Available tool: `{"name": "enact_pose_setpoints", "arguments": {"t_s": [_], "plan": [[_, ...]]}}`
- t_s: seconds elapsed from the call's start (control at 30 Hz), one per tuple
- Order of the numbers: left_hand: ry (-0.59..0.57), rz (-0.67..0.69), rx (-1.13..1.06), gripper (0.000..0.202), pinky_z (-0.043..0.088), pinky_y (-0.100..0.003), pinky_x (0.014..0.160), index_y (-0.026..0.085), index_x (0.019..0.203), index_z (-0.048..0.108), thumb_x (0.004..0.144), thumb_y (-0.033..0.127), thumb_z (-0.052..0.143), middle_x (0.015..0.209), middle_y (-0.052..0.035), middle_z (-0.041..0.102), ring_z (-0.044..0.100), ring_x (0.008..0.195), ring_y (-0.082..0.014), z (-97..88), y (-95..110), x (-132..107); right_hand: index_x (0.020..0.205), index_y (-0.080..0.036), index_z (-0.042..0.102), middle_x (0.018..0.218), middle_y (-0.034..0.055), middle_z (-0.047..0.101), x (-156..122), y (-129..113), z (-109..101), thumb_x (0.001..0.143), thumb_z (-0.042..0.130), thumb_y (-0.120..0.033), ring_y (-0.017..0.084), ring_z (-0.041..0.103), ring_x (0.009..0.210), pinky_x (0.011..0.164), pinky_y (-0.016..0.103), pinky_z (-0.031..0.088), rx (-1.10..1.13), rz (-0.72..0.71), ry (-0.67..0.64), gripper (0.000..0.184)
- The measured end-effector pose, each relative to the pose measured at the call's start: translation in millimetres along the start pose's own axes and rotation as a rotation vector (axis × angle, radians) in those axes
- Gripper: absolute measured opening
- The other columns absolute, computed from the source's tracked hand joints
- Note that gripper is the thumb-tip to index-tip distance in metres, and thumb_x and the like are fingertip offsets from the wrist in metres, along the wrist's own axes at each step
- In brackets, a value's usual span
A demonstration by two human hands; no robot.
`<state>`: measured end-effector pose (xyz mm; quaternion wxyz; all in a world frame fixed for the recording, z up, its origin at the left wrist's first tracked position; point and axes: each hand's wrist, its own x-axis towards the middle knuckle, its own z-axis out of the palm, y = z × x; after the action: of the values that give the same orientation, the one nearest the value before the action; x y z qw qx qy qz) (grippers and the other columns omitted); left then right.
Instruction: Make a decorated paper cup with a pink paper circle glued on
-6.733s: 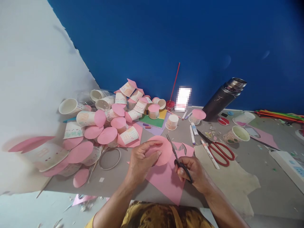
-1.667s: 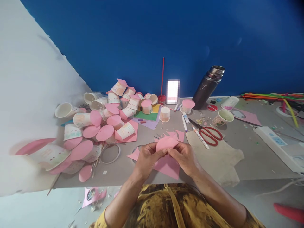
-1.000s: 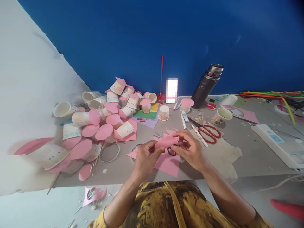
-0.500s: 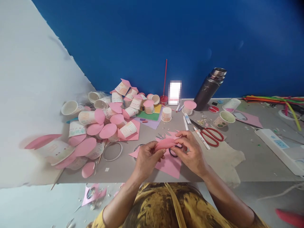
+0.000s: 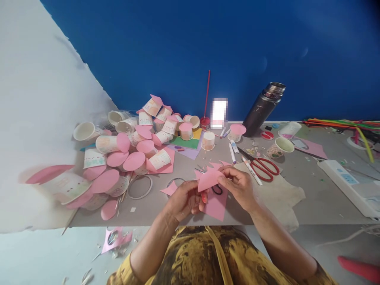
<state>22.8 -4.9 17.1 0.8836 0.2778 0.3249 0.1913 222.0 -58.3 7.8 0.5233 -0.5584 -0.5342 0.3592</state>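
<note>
The flask (image 5: 261, 114) had a glossy metal neck (image 5: 276, 89). In front of it, the held pink paper (image 5: 209, 179) looked smooth, the beige cloth (image 5: 277, 200) matt.

At the frame's centre, the bent pink paper (image 5: 210, 178) hides part of the black-handled scissors (image 5: 218, 193), while the pink-topped cup (image 5: 64, 186) at far left is blurred, the bright rectangle (image 5: 219, 113) above centre is pixelated, and the right edge cuts off the red object (image 5: 360, 269) at lower right.
</note>
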Motion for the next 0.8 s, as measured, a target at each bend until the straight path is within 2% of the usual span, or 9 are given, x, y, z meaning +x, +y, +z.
{"name": "enact_pose_setpoints", "arguments": {"t_s": [0.1, 0.17, 0.23, 0.3, 0.4, 0.5, 0.6, 0.7, 0.8], "plan": [[0.009, 0.044, 0.034, 0.024, 0.028, -0.017, 0.030, 0.010, 0.069, 0.069, 0.064, 0.031, 0.079, 0.057, -0.0045, 0.064, 0.055, 0.039, -0.0097, 2.0, -4.1, -2.2, 0.078, -0.019, 0.070, 0.111, 0.0090, 0.068, -3.1, -4.7, -0.1, 0.091, 0.069, -0.038, 0.019, 0.065, 0.088, 0.062, 0.025, 0.049, -0.045, -0.076, -0.046, 0.023], [0.051, 0.110, 0.082, 0.023, 0.029, -0.017, 0.031, 0.011, 0.068, 0.068, 0.065, 0.030, 0.081, 0.055, -0.0030, 0.062, 0.053, 0.039, -0.0089, 0.0, -6.5, -3.0, 0.090, -0.021, 0.072, 0.119, 0.0095, 0.067, -5.8, -5.3, -2.1, 0.093, 0.067, -0.035, 0.018, 0.065, 0.088, 0.064, 0.026, 0.051, -0.107, -0.114, -0.047, 0.015], [0.156, 0.220, 0.156, 0.024, 0.032, -0.018, 0.033, 0.012, 0.073, 0.069, 0.067, 0.031, 0.082, 0.056, -0.0012, 0.061, 0.053, 0.041, -0.0096, -4.0, -7.9, -3.0, 0.104, -0.023, 0.070, 0.118, 0.0088, 0.067, -8.3, -1.1, -4.4, 0.094, 0.065, -0.032, 0.017, 0.064, 0.082, 0.066, 0.028, 0.052, -0.241, -0.130, -0.007, 0.015], [0.298, 0.354, 0.252, 0.024, 0.037, -0.019, 0.037, 0.013, 0.079, 0.069, 0.069, 0.031, 0.082, 0.058, 0.0009, 0.061, 0.053, 0.043, -0.0091, -8.2, -7.6, -2.7, 0.108, -0.022, 0.067, 0.109, 0.0076, 0.069, -10.0, 7.3, -5.7, 0.094, 0.063, -0.029, 0.018, 0.064, 0.080, 0.070, 0.030, 0.051, -0.443, -0.103, 0.003, 0.016], [0.426, 0.490, 0.358, 0.019, 0.040, -0.018, 0.046, 0.014, 0.081, 0.070, 0.070, 0.027, 0.080, 0.061, 0.0030, 0.060, 0.051, 0.047, -0.0064, -12.2, -4.3, -3.3, 0.104, -0.020, 0.067, 0.103, 0.0075, 0.069, -10.5, 20.3, -3.7, 0.093, 0.063, -0.026, 0.022, 0.068, 0.090, 0.077, 0.033, 0.049, -0.731, -0.005, -0.112, 0.013], [0.446, 0.517, 0.359, 0.020, 0.041, -0.018, 0.049, 0.013, 0.083, 0.073, 0.069, 0.026, 0.081, 0.063, 0.0023, 0.062, 0.051, 0.051, -0.0064, -14.3, -1.3, -3.6, 0.105, -0.019, 0.067, 0.106, 0.0091, 0.069, -7.9, 25.0, 1.9, 0.096, 0.061, -0.027, 0.025, 0.068, 0.094, 0.075, 0.032, 0.046, -0.888, 0.066, -0.193, 0.013], [0.436, 0.498, 0.247, 0.027, 0.045, -0.020, 0.050, 0.013, 0.084, 0.074, 0.068, 0.031, 0.085, 0.068, -0.0001, 0.066, 0.054, 0.054, -0.0082, -17.0, -1.4, -1.8, 0.103, -0.018, 0.067, 0.103, 0.0100, 0.069, -2.5, 22.0, 6.1, 0.096, 0.061, -0.028, 0.025, 0.068, 0.090, 0.069, 0.031, 0.041, -0.981, 0.115, -0.190, 0.013], [0.420, 0.484, 0.095, 0.034, 0.047, -0.021, 0.051, 0.012, 0.084, 0.074, 0.062, 0.032, 0.090, 0.072, -0.0020, 0.069, 0.055, 0.055, -0.0087, -19.8, -1.4, 0.8, 0.100, -0.017, 0.066, 0.102, 0.0117, 0.069, 3.2, 18.4, 5.7, 0.096, 0.062, -0.028, 0.026, 0.068, 0.090, 0.067, 0.031, 0.038, -1.034, 0.156, -0.218, 0.012], [0.412, 0.485, -0.032, 0.038, 0.046, -0.022, 0.049, 0.011, 0.084, 0.072, 0.059, 0.030, 0.092, 0.073, -0.0030, 0.069, 0.055, 0.054, -0.0088, -21.4, 1.2, 1.3, 0.101, -0.017, 0.066, 0.104, 0.0114, 0.069, 6.9, 18.3, 2.8, 0.094, 0.062, -0.020, 0.026, 0.069, 0.094, 0.070, 0.031, 0.040, -1.016, 0.158, -0.268, 0.009]]}}
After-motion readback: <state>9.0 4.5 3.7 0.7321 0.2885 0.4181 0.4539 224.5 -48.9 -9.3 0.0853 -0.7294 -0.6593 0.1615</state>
